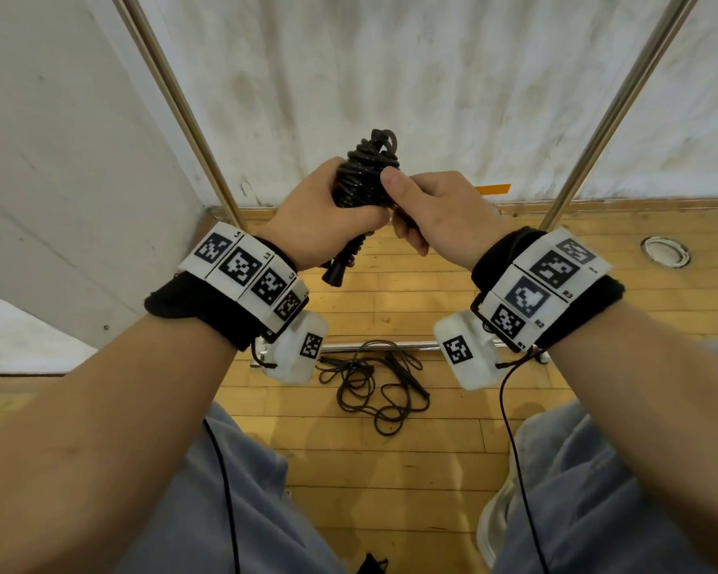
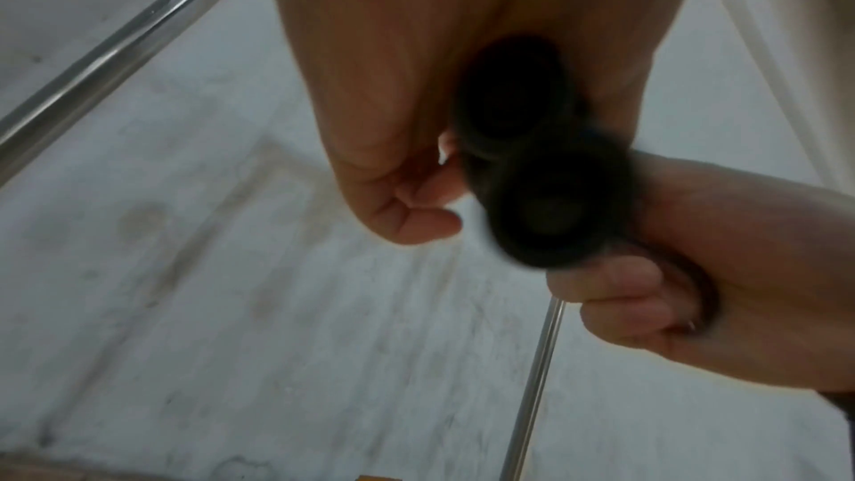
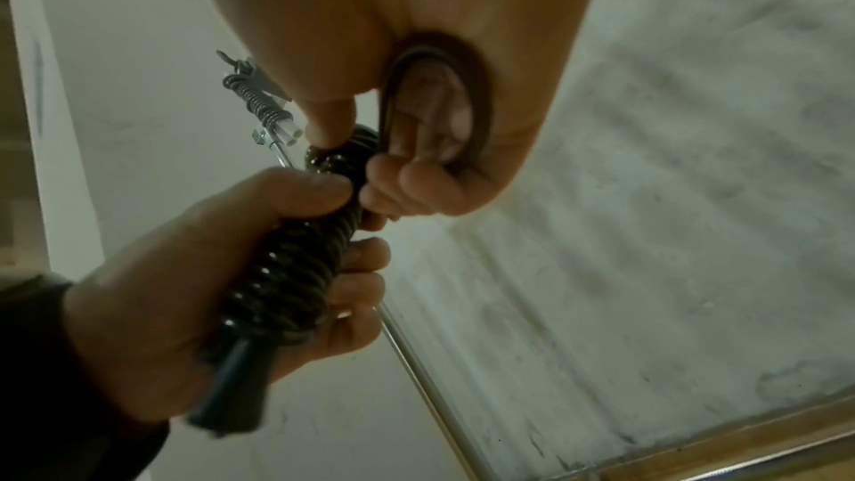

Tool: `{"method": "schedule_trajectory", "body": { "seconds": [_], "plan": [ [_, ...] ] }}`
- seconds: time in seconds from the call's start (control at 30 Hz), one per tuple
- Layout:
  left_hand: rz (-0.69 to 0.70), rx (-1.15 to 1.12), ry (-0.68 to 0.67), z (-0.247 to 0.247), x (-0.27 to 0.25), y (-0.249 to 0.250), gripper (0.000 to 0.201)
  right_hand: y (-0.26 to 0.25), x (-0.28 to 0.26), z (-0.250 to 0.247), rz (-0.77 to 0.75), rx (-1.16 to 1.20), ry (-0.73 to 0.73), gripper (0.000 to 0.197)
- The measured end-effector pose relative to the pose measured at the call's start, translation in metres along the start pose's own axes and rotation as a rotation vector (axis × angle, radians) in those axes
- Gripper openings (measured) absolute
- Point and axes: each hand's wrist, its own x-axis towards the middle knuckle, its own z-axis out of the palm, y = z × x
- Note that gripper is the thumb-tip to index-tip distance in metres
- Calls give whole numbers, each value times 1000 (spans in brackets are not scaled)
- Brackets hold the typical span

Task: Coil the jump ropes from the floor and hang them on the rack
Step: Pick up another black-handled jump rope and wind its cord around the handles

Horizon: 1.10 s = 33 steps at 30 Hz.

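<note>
Coiled jump rope (image 1: 363,176) held up btwn both hands, long axis roughly upright, loop end pointing up & far, handle ends (image 1: 340,269) hanging down toward the near side. Left hand (image 1: 320,217) wraps round the bundle's left side; right hand (image 1: 436,217) pinches a rope loop at its right, thumb on the coil. Second jump rope (image 1: 374,383) lies loose on the floor (image 1: 432,449) by the rack (image 1: 191,118) base bar
</note>
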Motion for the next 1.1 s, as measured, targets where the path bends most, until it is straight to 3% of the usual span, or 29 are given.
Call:
{"method": "schedule_trajectory", "body": {
  "seconds": [0.13, 0.23, 0.33, 0.5, 0.67, 0.8, 0.87, 1.0, 1.1],
  "plan": [
    [-82, -69, -48, 5, -1, -2, 46, 1, 3, 2, 24, -92, -21, 56],
    [-60, -31, -65, 7, -1, -2, 40, 3, 3, 4, 0, -125, -7, 53],
    [-24, 27, -12, 7, -1, -2, 36, 4, 4, 6, 3, -76, 24, 48],
    [-20, -4, -64, 6, 1, -1, 33, 5, 6, 2, 54, 22, 60, 45],
    [27, 255, 44, 12, 3, -8, 32, 3, 6, 8, 93, -15, 100, 52],
    [80, 228, 108, 19, 1, -8, 38, -1, 6, 16, 84, -8, 113, 54],
    [61, 128, 35, 20, 0, -4, 40, -1, 6, 15, 75, 2, 129, 53],
    [-103, -152, -155, 8, -2, 6, 38, 1, 7, 6, 74, 90, 143, 50],
    [-102, -173, -184, -1, -6, 7, 36, 2, 7, 4, 95, 126, 129, 48]
  ]
}}
